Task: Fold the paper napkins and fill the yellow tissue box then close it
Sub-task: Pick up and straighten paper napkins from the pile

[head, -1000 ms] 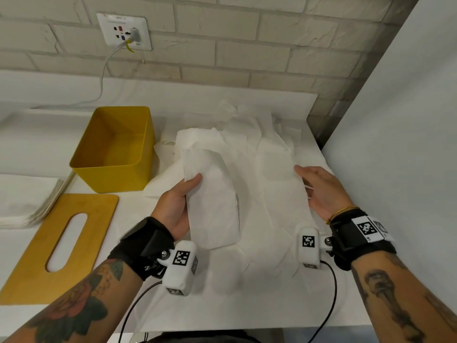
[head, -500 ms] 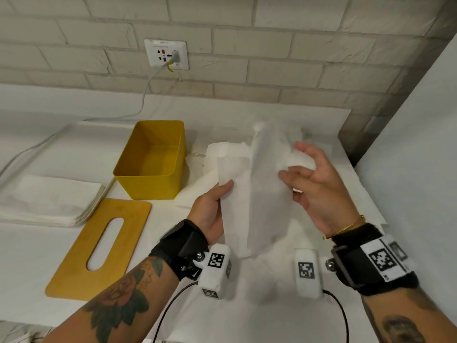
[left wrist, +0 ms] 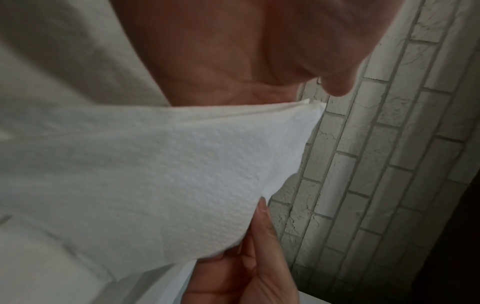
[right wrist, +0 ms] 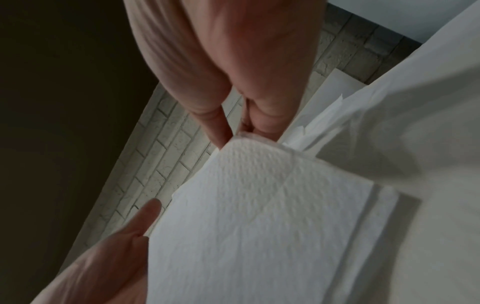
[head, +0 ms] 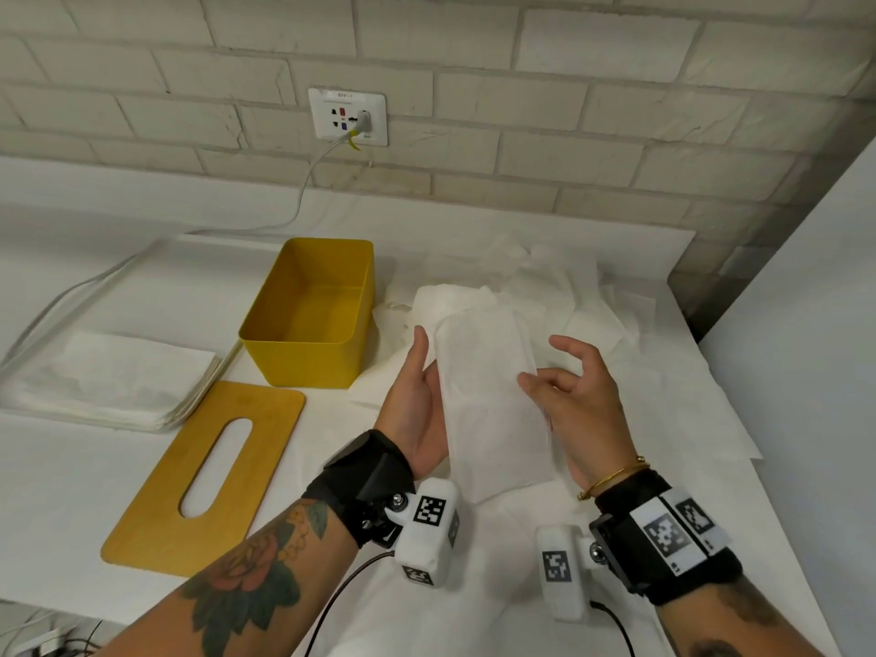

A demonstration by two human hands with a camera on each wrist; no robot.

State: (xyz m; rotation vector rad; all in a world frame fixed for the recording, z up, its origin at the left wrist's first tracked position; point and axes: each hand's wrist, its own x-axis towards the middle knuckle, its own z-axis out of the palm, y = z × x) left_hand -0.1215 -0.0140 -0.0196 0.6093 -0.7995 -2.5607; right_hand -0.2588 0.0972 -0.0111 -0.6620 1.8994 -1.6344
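Note:
A folded white paper napkin [head: 493, 405] hangs as a long strip above the table, between my two hands. My left hand [head: 422, 367] holds its left edge, thumb [left wrist: 262, 224] on the front and fingers hidden behind. At the right edge my right hand [head: 545, 372] grips it, thumb [right wrist: 148, 214] on the paper and fingers [right wrist: 215, 127] curled at its upper corner. The yellow tissue box [head: 308, 310] stands open, nothing in it, to the left of my hands. Its yellow lid [head: 156, 523] with an oval slot lies flat in front of it.
A stack of folded napkins [head: 109, 381] lies at the far left. Loose unfolded napkins [head: 559, 296] are heaped behind my hands. A white panel [head: 806, 372] bounds the table on the right, and a brick wall with a socket [head: 348, 116] and cable stands behind.
My right hand has laid the raised sheet over and come down onto the napkin's right edge. The napkin is now a narrower folded strip, held lower between both hands.

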